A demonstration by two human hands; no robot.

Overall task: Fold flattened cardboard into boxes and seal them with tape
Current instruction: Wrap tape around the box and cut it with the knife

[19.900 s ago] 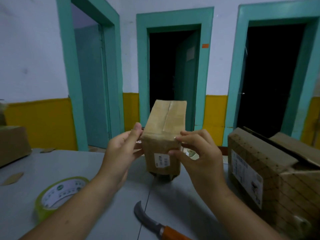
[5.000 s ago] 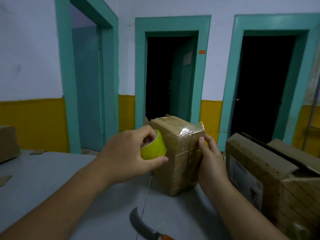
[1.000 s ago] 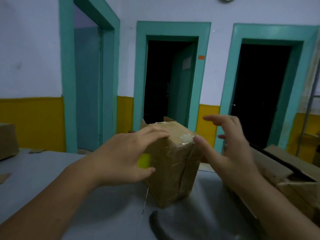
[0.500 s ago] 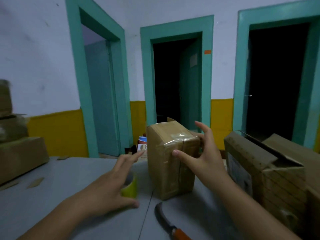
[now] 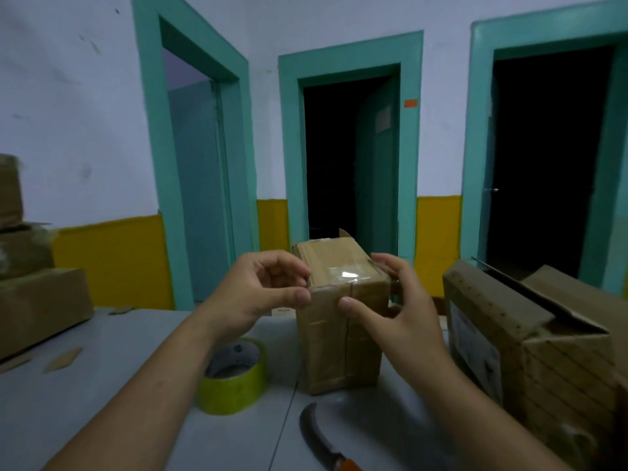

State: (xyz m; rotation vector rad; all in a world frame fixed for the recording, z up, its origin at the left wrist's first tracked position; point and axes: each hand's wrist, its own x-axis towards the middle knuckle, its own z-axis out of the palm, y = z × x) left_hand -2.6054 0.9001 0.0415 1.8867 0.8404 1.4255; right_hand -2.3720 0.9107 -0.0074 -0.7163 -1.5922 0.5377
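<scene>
A small sealed cardboard box (image 5: 339, 334) stands upright on the grey surface (image 5: 85, 396), in the middle of the view. Clear tape shines across its top and a strip runs down the middle of its near face.

Both hands are on the box's upper end. The left hand (image 5: 258, 294) is at the top corner on the 9 o'clock side. Its thumb tip rests against the near edge and its fingers curl over the top edge, so it pinches that corner. The right hand (image 5: 397, 307) grips from the 3 o'clock side, with its thumb pressed on the near face just beside the tape seam and its fingers wrapped round the far side of the top.

A roll of tape (image 5: 234, 379) with a yellow-green rim lies flat at 7 o'clock from the box, close to it but not touching, and partly under the left forearm. At 6 o'clock from the box lies a knife (image 5: 317, 433) with a curved dark blade and an orange handle, which runs out of view at the bottom edge.

A large open carton (image 5: 530, 351) sits at 3 o'clock, its flaps raised and a printed label on the side that faces the small box. A stack of cartons (image 5: 34, 300) sits at 9 o'clock near the surface's edge, with cardboard scraps (image 5: 63, 359) just in front of it.

Three teal-framed doorways (image 5: 350, 56) fill the wall at 12 o'clock.
</scene>
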